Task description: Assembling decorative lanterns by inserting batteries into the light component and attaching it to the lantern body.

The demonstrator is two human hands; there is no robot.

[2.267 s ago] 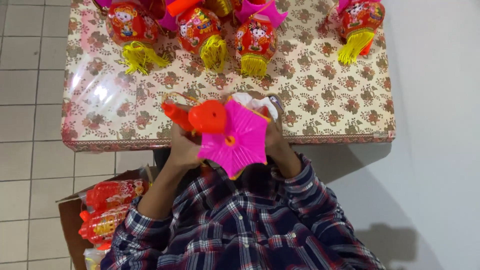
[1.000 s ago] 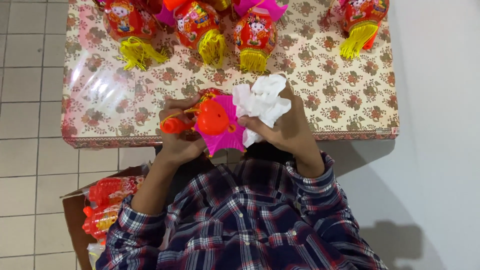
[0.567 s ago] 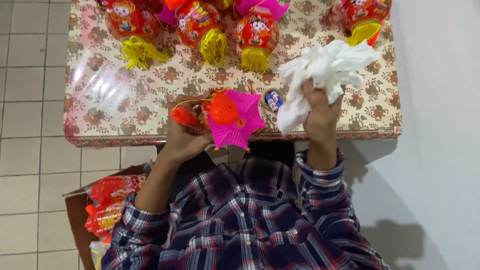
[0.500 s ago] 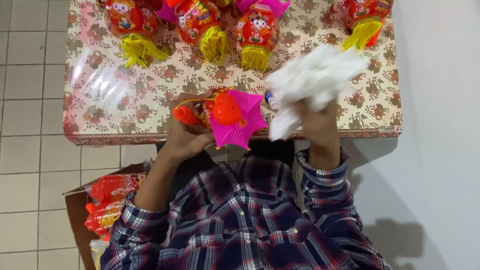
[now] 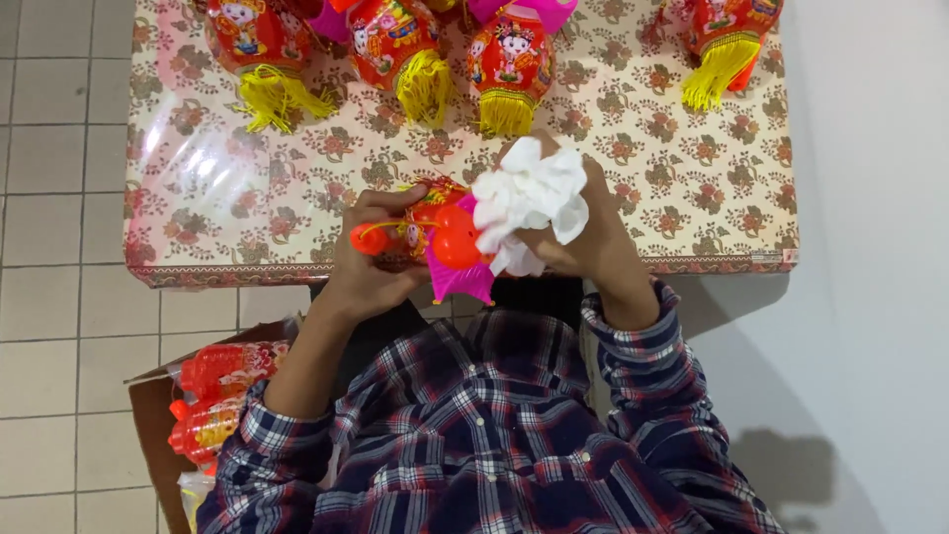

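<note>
The white cloth (image 5: 529, 203), raised over the table (image 5: 692, 198) half a second earlier, is now pressed by the closed right hand (image 5: 583, 237) against the lantern toy (image 5: 435, 242) gripped in the left hand (image 5: 371, 252), indicating wiping under way.

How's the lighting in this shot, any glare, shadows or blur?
Head view: bright glare smears across the shiny cover at the left of the table, washing out its flower pattern; a soft shadow of the person falls on the pale floor at lower right; the left hand holding the lantern and the right hand with the white cloth are evenly lit, slightly soft.
</note>
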